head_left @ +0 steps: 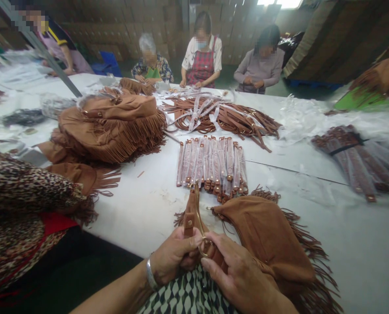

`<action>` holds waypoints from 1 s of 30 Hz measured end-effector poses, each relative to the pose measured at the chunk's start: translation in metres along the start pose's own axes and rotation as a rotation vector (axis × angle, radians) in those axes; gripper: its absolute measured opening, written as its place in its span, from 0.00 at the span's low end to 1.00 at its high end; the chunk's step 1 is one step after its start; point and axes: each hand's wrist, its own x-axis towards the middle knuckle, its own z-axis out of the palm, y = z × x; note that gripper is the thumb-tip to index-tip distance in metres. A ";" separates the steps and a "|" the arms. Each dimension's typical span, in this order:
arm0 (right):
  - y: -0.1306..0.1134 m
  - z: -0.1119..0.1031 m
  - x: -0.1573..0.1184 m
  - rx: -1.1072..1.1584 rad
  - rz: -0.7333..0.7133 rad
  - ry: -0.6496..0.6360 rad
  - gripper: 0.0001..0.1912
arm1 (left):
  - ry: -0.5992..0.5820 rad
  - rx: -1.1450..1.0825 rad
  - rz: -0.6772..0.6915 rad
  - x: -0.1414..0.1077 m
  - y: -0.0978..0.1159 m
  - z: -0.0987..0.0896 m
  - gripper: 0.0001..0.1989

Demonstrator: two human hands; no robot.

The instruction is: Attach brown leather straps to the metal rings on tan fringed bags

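Both of my hands meet low in the middle, over a brown suede bag with a gold zipper [198, 213]. My left hand [174, 250] pinches a short brown strap [189, 221] that has a metal snap and stands upward from the fingers. A gold ring [206, 247] sits between the hands, with my right hand's [236, 270] thumb and index finger closed on it. Part of the bag is hidden behind my hands. Just right of them lies another brown fringed bag [273, 235].
Ahead lie a row of plastic-wrapped straps [210, 163] and a heap of long brown straps [220, 114]. Fringed bags [109, 126] are piled left, near a co-worker's leopard-print sleeve [27, 187]. A wrapped strap bundle [358, 159] lies right. Several people work across the white table [142, 218].
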 end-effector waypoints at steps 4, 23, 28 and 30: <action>-0.005 -0.002 0.003 -0.035 -0.036 -0.059 0.21 | -0.018 0.061 -0.030 -0.001 0.004 -0.001 0.18; 0.008 0.009 0.005 -0.223 0.021 -0.170 0.05 | 0.104 0.400 0.107 -0.010 0.007 -0.009 0.22; 0.014 0.017 0.007 -0.358 0.045 -0.187 0.05 | 0.195 0.438 0.180 -0.009 0.002 -0.016 0.24; 0.017 0.018 0.005 -0.357 0.033 -0.162 0.05 | 0.206 0.524 0.219 -0.007 0.000 -0.019 0.20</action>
